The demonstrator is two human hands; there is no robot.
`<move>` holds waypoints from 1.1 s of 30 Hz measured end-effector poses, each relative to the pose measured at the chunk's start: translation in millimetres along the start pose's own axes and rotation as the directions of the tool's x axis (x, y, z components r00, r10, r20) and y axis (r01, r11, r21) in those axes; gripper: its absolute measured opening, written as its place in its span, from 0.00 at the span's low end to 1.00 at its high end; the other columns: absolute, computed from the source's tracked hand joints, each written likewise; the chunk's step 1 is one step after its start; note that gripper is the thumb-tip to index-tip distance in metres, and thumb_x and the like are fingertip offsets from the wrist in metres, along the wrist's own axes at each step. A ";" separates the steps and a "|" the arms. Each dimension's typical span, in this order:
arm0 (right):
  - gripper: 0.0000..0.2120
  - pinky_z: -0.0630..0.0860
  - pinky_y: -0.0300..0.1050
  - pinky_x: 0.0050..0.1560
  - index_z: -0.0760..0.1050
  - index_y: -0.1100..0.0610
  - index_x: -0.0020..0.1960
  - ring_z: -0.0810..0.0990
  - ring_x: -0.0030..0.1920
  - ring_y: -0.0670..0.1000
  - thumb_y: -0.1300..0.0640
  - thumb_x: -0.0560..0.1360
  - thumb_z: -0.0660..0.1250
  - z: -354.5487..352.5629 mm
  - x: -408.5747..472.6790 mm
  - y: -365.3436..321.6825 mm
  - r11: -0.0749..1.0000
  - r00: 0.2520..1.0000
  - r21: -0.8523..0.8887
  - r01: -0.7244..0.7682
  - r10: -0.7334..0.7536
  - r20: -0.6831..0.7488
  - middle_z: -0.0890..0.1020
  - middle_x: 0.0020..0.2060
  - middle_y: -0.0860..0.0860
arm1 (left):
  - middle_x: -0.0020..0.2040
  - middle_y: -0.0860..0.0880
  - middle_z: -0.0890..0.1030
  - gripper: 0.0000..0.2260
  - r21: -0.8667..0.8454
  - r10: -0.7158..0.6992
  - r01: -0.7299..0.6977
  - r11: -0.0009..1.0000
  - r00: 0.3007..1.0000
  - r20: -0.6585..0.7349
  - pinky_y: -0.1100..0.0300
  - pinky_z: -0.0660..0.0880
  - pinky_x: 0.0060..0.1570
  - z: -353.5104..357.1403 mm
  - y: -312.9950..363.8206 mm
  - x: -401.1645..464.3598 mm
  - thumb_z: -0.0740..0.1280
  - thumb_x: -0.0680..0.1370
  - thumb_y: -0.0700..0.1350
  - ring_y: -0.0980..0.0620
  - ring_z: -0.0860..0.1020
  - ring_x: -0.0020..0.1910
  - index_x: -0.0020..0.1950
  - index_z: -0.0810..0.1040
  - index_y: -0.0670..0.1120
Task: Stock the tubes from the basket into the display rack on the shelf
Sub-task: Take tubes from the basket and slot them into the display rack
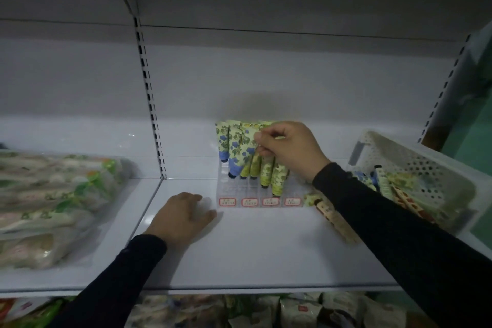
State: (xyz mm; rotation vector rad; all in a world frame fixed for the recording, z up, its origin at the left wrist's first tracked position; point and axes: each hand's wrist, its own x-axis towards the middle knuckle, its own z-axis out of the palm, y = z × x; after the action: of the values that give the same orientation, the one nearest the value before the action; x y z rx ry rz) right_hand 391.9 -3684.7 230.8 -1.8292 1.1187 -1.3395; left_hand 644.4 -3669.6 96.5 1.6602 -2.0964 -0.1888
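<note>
Six tubes (241,152) stand cap-down in a clear display rack (259,189), tilted and leaning against one another toward the back of a white shelf (239,242). Two at the left have blue and green floral print with dark caps; the four to their right are yellow-green with leaf print. The rack has four lanes, each fronted by a small red-bordered label (227,201); the rightmost lane's contents are hidden by the arm.

The right hand (287,149) reaches in from the right, thumb and fingertips pinched together on the top edge of one of the yellow-green tubes. The left hand (183,214) rests palm-down on the shelf, fingers loosely spread and holding nothing, just left of the rack's front corner. Both arms wear dark sleeves.

One white perforated basket (415,168) sits tilted at the shelf's right end, holding more tubes whose number cannot be told. One pale tube (335,218) with a dark cap lies flat on the shelf between basket and rack. Bagged goods (53,205) in clear plastic lie on the neighbouring shelf section at left.
</note>
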 end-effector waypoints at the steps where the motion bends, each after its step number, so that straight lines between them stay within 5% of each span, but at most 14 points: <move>1: 0.02 0.82 0.40 0.43 0.81 0.51 0.43 0.86 0.37 0.49 0.56 0.75 0.72 2.7 8.1 -3.4 0.999 1.000 -0.032 0.018 -0.018 -0.002 0.86 0.35 0.48 | 0.45 0.53 0.77 0.27 0.078 0.035 -0.036 0.996 0.999 0.010 0.58 0.71 0.50 5.2 -5.6 0.2 0.55 0.70 0.72 0.49 0.76 0.50 0.44 0.74 0.48; 5: 0.06 0.76 0.30 0.36 0.82 0.51 0.38 0.83 0.31 0.42 0.55 0.74 0.72 15.6 39.4 -12.7 0.964 0.994 -0.246 0.102 -0.108 -0.011 0.83 0.29 0.44 | 0.61 0.48 0.76 0.34 0.214 0.062 -0.065 0.975 0.998 0.023 0.55 0.66 0.64 22.5 -17.9 3.5 0.49 0.71 0.74 0.48 0.71 0.63 0.56 0.73 0.48; 9: 0.09 0.70 0.34 0.42 0.84 0.55 0.43 0.79 0.38 0.43 0.51 0.75 0.70 30.4 63.6 -13.5 0.841 0.984 -0.514 0.168 -0.174 0.037 0.81 0.34 0.43 | 0.76 0.45 0.64 0.42 0.204 0.016 -0.027 0.979 0.998 0.055 0.55 0.55 0.74 27.1 -22.1 4.3 0.45 0.70 0.76 0.47 0.60 0.75 0.72 0.67 0.49; 13: 0.13 0.73 0.41 0.43 0.84 0.58 0.43 0.80 0.40 0.48 0.49 0.76 0.67 42.6 78.3 -2.4 0.755 0.984 -0.631 0.175 -0.152 0.091 0.84 0.39 0.48 | 0.72 0.46 0.69 0.40 0.173 0.036 -0.035 0.984 0.999 0.000 0.56 0.58 0.71 26.1 -20.5 2.4 0.47 0.70 0.75 0.48 0.63 0.72 0.68 0.70 0.48; 17: 0.13 0.72 0.37 0.44 0.85 0.57 0.44 0.79 0.40 0.45 0.49 0.76 0.68 48.5 87.8 11.0 0.766 0.989 -0.627 0.145 -0.118 0.084 0.85 0.43 0.47 | 0.76 0.46 0.65 0.41 0.168 0.026 -0.030 0.985 0.999 0.025 0.56 0.54 0.74 26.9 -22.4 2.0 0.47 0.70 0.75 0.49 0.59 0.75 0.71 0.67 0.49; 23: 0.14 0.66 0.22 0.29 0.83 0.60 0.36 0.75 0.29 0.32 0.51 0.75 0.69 56.7 91.2 21.1 0.745 0.986 -0.646 0.167 -0.143 0.090 0.74 0.25 0.37 | 0.64 0.49 0.74 0.33 0.187 0.066 -0.060 0.981 0.997 -0.030 0.55 0.63 0.68 29.3 -23.2 3.5 0.50 0.71 0.73 0.48 0.68 0.67 0.58 0.72 0.49; 33: 0.10 0.63 0.35 0.34 0.83 0.56 0.37 0.69 0.33 0.41 0.52 0.73 0.70 58.8 89.0 26.1 0.686 0.965 -0.683 0.251 -0.229 0.125 0.70 0.34 0.43 | 0.62 0.49 0.75 0.33 0.171 0.065 -0.054 0.984 0.996 -0.056 0.55 0.65 0.65 31.2 -23.7 4.0 0.51 0.71 0.73 0.49 0.70 0.64 0.57 0.74 0.48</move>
State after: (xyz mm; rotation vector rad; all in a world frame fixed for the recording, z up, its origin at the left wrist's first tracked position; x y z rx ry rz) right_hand 452.5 -3776.3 230.1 -2.6085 1.5532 -1.0805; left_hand 651.3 -3685.0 60.9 1.6726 -2.1639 0.0605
